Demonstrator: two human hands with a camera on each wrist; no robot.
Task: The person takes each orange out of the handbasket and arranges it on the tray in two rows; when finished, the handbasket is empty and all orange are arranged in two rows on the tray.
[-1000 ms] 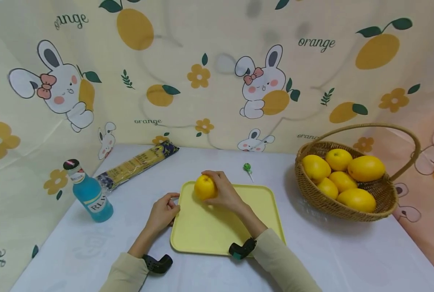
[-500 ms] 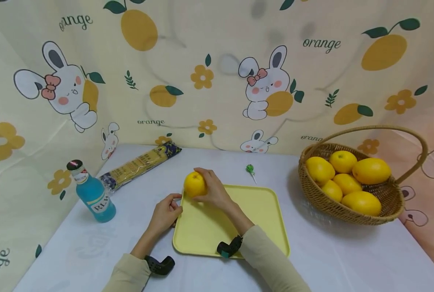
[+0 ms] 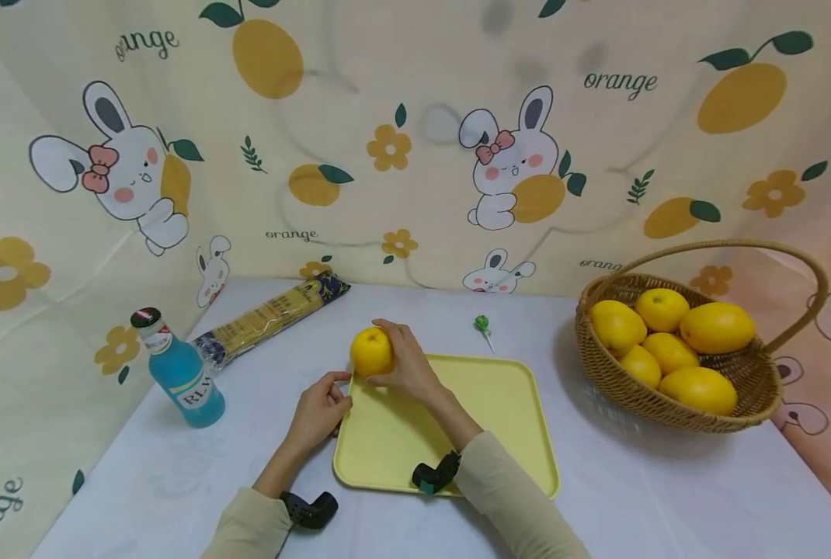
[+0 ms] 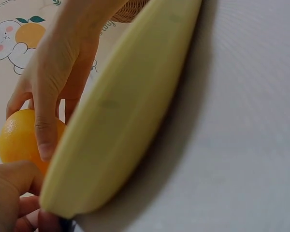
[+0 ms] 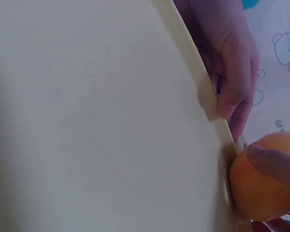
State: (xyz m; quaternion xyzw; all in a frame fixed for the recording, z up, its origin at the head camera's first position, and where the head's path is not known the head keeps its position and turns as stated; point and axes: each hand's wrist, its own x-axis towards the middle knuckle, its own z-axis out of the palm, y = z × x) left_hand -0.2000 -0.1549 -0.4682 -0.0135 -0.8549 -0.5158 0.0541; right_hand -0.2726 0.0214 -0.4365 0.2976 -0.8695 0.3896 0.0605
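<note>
Okay, from my remote seat I see the right hand (image 3: 407, 363) holding an orange (image 3: 371, 353), thumb on the near side, fingers over the far side, with the fruit right at the far-left corner of the yellow tray (image 3: 387, 435). That side grip probably leaves the orange's underside free to meet the rim. Just beside it, the left hand (image 3: 315, 411) pinches the tray's left edge, thumb at the rim and fingers tucked below; I'd call that steadying, with the fruit so close by. To the right, the wicker basket (image 3: 618, 400) likely serves to stop its round and oval yellow fruits (image 3: 718, 328) rolling about. Beyond the tray lies a green lollipop (image 3: 481, 324); over on the left, a blue bottle (image 3: 185, 376) stands near a long gold packet (image 3: 272, 318).

Now the murky bits: I can't tell whether the orange's weight rests on the rim or hangs from the hand. Some left fingers vanish under the edge, and a dark sliver (image 4: 67, 224) down there in the left wrist view beats me. The packet's print is too small to read, the bottle's label turns partly away, and the right wrist view cuts the orange off at its border.
</note>
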